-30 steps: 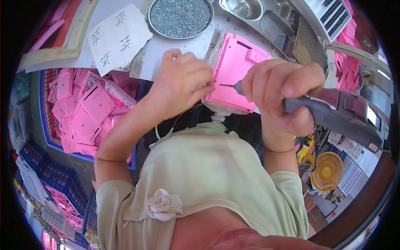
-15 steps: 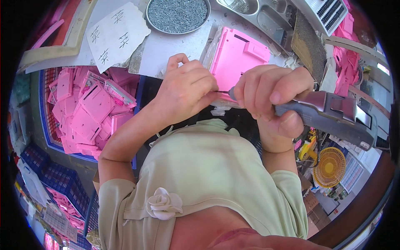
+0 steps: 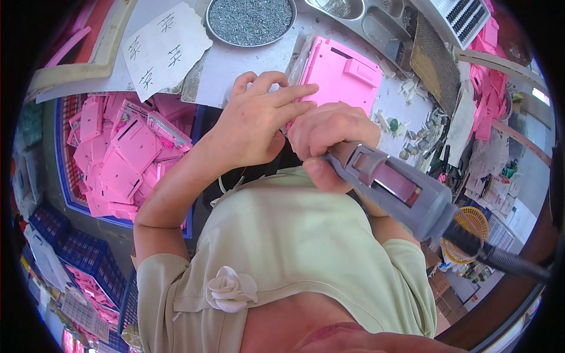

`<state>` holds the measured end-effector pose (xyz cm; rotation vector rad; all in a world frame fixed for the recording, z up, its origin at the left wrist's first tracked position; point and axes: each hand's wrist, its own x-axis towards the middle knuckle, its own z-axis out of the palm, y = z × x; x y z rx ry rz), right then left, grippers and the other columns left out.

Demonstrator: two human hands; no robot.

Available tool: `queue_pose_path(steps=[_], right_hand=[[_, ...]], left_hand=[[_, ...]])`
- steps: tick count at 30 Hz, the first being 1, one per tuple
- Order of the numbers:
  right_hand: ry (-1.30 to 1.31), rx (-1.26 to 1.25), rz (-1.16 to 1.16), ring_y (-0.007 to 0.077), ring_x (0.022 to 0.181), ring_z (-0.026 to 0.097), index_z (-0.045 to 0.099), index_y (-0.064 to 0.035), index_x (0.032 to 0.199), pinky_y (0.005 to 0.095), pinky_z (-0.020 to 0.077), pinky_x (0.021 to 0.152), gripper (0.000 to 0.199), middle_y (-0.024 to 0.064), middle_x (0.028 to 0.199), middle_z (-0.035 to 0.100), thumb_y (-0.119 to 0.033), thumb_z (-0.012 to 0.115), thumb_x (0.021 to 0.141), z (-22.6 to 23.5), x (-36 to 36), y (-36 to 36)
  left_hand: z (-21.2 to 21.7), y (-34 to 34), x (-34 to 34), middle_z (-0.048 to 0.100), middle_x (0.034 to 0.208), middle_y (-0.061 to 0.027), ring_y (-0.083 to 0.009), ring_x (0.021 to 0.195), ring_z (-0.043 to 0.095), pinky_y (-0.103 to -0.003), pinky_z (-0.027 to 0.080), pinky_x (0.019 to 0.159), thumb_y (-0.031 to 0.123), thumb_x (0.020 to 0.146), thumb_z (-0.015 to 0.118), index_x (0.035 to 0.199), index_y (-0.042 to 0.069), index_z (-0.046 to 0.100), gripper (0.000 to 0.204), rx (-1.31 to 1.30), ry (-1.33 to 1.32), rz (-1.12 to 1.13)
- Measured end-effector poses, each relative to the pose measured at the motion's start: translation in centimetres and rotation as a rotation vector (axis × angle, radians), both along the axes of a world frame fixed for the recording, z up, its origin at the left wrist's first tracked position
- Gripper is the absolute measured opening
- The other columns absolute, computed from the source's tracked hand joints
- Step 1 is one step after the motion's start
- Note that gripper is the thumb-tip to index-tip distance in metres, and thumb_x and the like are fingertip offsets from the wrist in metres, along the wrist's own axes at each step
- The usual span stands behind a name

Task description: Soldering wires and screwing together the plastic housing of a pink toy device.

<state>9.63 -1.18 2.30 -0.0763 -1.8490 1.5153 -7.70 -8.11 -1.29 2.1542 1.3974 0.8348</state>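
Observation:
My right hand [image 3: 332, 138] is wrapped round the grey body of an electric screwdriver [image 3: 400, 188], whose cable runs off to the lower right. Its tip is hidden behind my fingers, by the near edge of a flat pink plastic case [image 3: 338, 76]. That case lies on the worktable, with a raised block and small holes on its upper face. My left hand [image 3: 250, 120] rests at the case's near left corner, fingers stretched out and two of them reaching onto the pink surface. Its thumb points down toward my body.
Small screws [image 3: 251, 20] fill a round metal dish beyond my left hand. A metal compartment tray [image 3: 359, 26] stands at the far right. Left of me, a blue crate [image 3: 60, 150] holds many pink cases. Small loose parts [image 3: 412, 138] lie right of the case.
The screwdriver has swung round and moved left with my right hand, its rear end now lower. My left fingers have gone from pinching near the bit to stretching over the case.

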Motion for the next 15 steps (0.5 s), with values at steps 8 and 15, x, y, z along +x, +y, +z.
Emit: queue_pose_path(steps=[8, 15], right_hand=[[0.191, -0.177, -0.117, 0.0143, 0.052, 0.048, 0.054, -0.0091, 0.111, 0.0339, 0.0440, 0.054, 0.025, -0.0030, 0.062, 0.048, -0.028, 0.065, 0.098, 4.3, 6.8, 4.3], [0.231, -0.324, -0.443, 0.0135, 0.055, 0.054, 0.055, -0.0003, 0.101, 0.0303, 0.0454, 0.053, 0.016, 0.0089, 0.070, 0.060, -0.005, 0.066, 0.091, 2.9, 12.4, 6.4]], left_hand=[[0.9, 2.2, 1.9, 0.065, 0.129, -0.0086, -0.0325, 0.120, 0.056, -0.048, 0.042, 0.102, 0.004, 0.073, 0.070, 0.120, 0.008, 0.069, 0.047, 0.081, -0.048, -0.032], [0.7, 7.4, 7.6, 0.059, 0.135, -0.0156, -0.0376, 0.127, 0.052, -0.049, 0.044, 0.108, 0.016, 0.078, 0.080, 0.120, 0.002, 0.068, 0.046, 0.188, 0.027, -0.027]])
